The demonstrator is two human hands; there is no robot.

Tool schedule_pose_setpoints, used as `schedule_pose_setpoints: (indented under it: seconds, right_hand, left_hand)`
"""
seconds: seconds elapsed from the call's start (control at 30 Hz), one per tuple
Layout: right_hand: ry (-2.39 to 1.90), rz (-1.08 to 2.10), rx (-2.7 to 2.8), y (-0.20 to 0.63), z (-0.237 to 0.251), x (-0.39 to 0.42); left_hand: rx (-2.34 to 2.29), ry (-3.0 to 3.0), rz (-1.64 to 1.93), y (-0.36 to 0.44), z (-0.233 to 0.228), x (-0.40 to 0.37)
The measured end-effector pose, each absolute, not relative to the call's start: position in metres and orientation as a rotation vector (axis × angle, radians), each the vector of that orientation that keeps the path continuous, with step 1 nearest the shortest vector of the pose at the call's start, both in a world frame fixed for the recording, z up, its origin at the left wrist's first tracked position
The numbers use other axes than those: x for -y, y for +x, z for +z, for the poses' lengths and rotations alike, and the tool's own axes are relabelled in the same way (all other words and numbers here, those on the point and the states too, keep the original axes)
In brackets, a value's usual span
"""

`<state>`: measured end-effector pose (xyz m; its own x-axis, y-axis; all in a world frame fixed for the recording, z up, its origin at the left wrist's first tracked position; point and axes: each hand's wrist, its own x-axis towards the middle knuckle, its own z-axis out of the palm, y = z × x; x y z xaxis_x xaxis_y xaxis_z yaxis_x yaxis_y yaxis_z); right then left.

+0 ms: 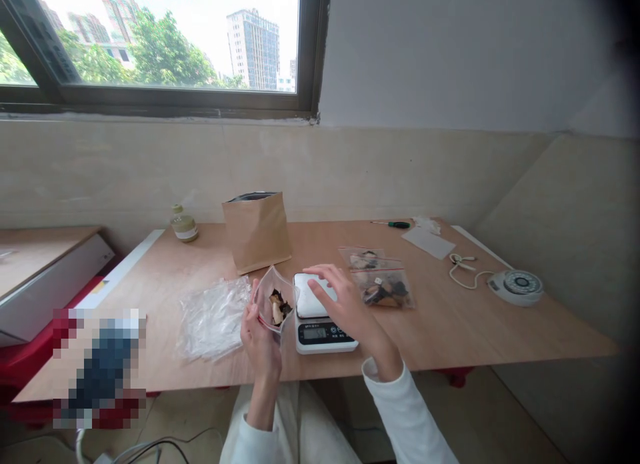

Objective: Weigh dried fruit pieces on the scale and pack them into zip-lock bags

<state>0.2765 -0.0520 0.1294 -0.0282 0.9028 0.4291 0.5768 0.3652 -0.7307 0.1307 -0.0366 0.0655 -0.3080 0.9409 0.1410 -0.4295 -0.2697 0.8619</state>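
Gripping an open zip bag (pixel 275 305) of dried pieces in left hand (pixel 260 344), just left of scale (pixel 320 317). Right hand (pixel 345 304) spread flat, unclenched, over scale platform, holding nothing. Two filled bags (pixel 380 284) near, on table (pixel 450 331).

— What sort of place are we looking at?
— A makeshift packing station in a high-rise room: a bare plywood table (pixel 450 331) is standing against a tiled wall, and towers are showing through the window (pixel 165 37).
— What's pointing to packing?
— A digital scale (pixel 320 317) is sitting there, with filled zip bags (pixel 383 287), a kraft pouch (pixel 257 231) and a screwdriver (pixel 393 224) lying around.
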Motion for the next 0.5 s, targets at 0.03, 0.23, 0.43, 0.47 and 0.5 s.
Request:
schedule_pose_setpoints:
  seconds: [0.03,0.23,0.43,0.47,0.5]
  right_hand:
    - [-1.345,0.497,1.666,0.275,0.123,0.058]
    - [-1.339,0.868,1.578,0.24,0.083,0.091]
    - [-1.221,0.796,1.341,0.228,0.079,0.085]
    - [-1.199,0.774,1.309,0.232,0.08,0.085]
    - [-1.188,0.762,1.271,0.237,0.08,0.085]
  left_hand:
    - [-0.917,0.82,1.768,0.131,0.067,0.038]
    - [-1.081,0.909,1.788,0.14,0.073,0.053]
    - [-0.86,0.904,1.733,0.154,0.072,0.074]
    - [-0.858,0.91,1.749,0.155,0.071,0.075]
    - [-0.894,0.929,1.777,0.155,0.071,0.074]
